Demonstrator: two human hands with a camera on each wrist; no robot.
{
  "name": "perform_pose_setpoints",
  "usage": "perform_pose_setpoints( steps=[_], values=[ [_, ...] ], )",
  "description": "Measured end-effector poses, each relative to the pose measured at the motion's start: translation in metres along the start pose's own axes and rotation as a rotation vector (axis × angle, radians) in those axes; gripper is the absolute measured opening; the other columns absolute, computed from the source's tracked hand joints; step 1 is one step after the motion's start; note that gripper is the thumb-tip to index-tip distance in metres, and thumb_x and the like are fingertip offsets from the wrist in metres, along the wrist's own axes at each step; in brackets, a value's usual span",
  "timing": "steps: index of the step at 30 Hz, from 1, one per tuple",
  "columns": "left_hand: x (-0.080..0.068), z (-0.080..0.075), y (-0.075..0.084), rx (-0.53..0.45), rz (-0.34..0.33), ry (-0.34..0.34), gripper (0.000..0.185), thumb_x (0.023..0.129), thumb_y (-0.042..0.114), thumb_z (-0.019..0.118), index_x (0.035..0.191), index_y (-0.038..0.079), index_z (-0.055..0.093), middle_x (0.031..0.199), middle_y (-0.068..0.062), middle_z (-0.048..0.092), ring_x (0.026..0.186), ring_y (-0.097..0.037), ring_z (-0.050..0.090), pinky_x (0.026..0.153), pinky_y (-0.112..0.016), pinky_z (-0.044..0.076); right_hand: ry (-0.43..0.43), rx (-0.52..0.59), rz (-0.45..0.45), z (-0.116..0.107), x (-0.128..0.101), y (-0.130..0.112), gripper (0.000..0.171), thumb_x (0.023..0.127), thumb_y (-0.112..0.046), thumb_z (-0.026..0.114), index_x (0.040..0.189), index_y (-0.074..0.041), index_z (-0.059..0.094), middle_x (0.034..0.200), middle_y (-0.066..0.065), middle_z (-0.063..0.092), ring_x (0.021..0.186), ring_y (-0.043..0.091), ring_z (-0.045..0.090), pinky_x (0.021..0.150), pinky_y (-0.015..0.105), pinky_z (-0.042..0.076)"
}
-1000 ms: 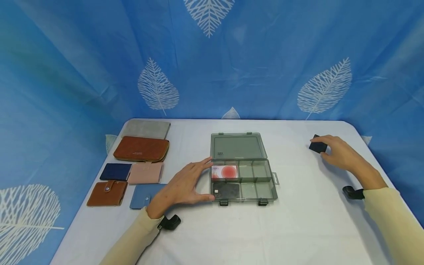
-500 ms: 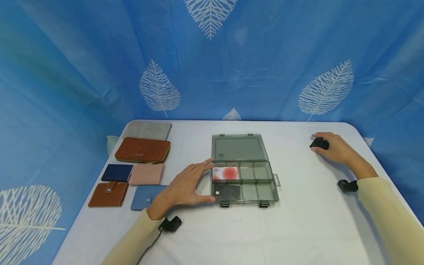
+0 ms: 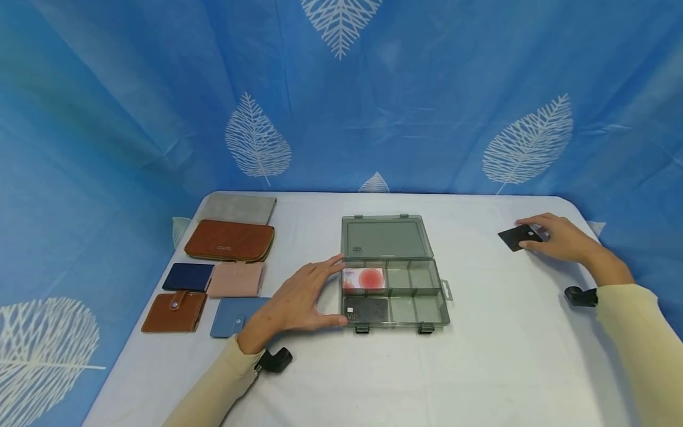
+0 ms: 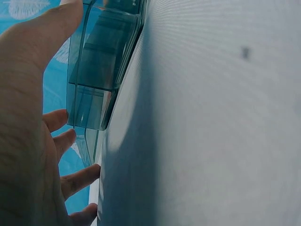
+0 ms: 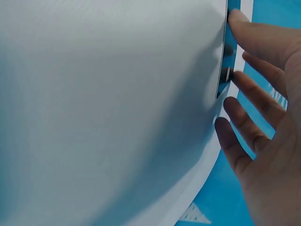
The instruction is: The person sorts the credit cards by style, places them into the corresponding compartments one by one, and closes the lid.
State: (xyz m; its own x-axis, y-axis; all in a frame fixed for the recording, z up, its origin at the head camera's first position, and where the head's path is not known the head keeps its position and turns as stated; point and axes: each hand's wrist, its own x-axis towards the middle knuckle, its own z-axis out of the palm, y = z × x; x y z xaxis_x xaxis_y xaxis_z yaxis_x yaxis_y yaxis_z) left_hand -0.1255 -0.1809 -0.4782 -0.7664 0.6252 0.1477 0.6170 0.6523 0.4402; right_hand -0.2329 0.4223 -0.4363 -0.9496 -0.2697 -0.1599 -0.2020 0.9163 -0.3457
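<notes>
While a blue leaf-print curtain [image 3: 133,118] hangs behind it, the white table [image 3: 480,367] carries everything else. At its middle sits a smoky transparent compartment box [image 3: 392,284] with its lid [image 3: 385,236] laid open toward the far side; a red-and-white card [image 3: 363,278] and a black card marked VIP [image 3: 365,308] fill its two left compartments. On the left lie seven wallets (grey, tan, navy, pink, brown and blue), among them a long tan zip wallet [image 3: 229,241] and a small brown snap wallet [image 3: 174,311]. The left hand [image 3: 299,299] rests with straight, spread fingers against the box's left wall, thumb at the near corner, gripping nothing. Far right, well apart from the box, the right hand [image 3: 560,240] holds a black card [image 3: 516,237] by its right edge, fingers extended over it and thumb beneath, the card tilted just off the table.
</notes>
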Motion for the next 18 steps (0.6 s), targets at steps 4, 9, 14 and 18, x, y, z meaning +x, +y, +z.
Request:
perform_pose_setpoints(
  steps=[4, 9, 14, 18],
  values=[
    [0.000, 0.001, 0.000, 0.002, 0.004, 0.006, 0.112, 0.085, 0.081, 0.070, 0.170, 0.018, 0.034, 0.179, 0.003, 0.024, 0.154, -0.033, 0.041, 0.120, -0.062, 0.040, 0.014, 0.025, 0.001, 0.002, -0.007, 0.009, 0.067, 0.098, -0.028, 0.083, 0.148, 0.008, 0.056, 0.140, 0.041, 0.050, 0.119, 0.055, 0.054, 0.095, 0.075, 0.045],
    [-0.001, 0.002, 0.001, 0.010, -0.008, -0.002, 0.112, 0.084, 0.077, 0.074, 0.170, 0.019, 0.034, 0.179, 0.005, 0.024, 0.154, -0.032, 0.041, 0.120, -0.060, 0.040, 0.005, 0.062, 0.027, 0.005, -0.012, 0.010, 0.066, 0.099, -0.032, 0.082, 0.145, 0.007, 0.058, 0.124, 0.033, 0.063, 0.112, 0.048, 0.057, 0.090, 0.066, 0.049],
    [-0.001, 0.002, 0.003, 0.015, -0.023, -0.010, 0.112, 0.083, 0.074, 0.077, 0.171, 0.020, 0.033, 0.179, 0.008, 0.022, 0.155, -0.031, 0.041, 0.121, -0.059, 0.039, -0.016, 0.082, 0.067, 0.006, -0.018, 0.004, 0.062, 0.102, -0.035, 0.078, 0.143, 0.006, 0.056, 0.117, 0.033, 0.066, 0.106, 0.048, 0.063, 0.083, 0.057, 0.054],
    [-0.001, 0.002, 0.002, 0.014, -0.012, -0.004, 0.112, 0.084, 0.076, 0.076, 0.171, 0.019, 0.033, 0.179, 0.006, 0.022, 0.155, -0.031, 0.041, 0.121, -0.059, 0.039, 0.002, 0.065, 0.056, 0.005, -0.023, 0.002, 0.066, 0.101, -0.036, 0.079, 0.144, 0.008, 0.056, 0.130, 0.044, 0.059, 0.120, 0.062, 0.056, 0.095, 0.074, 0.048]
  ],
)
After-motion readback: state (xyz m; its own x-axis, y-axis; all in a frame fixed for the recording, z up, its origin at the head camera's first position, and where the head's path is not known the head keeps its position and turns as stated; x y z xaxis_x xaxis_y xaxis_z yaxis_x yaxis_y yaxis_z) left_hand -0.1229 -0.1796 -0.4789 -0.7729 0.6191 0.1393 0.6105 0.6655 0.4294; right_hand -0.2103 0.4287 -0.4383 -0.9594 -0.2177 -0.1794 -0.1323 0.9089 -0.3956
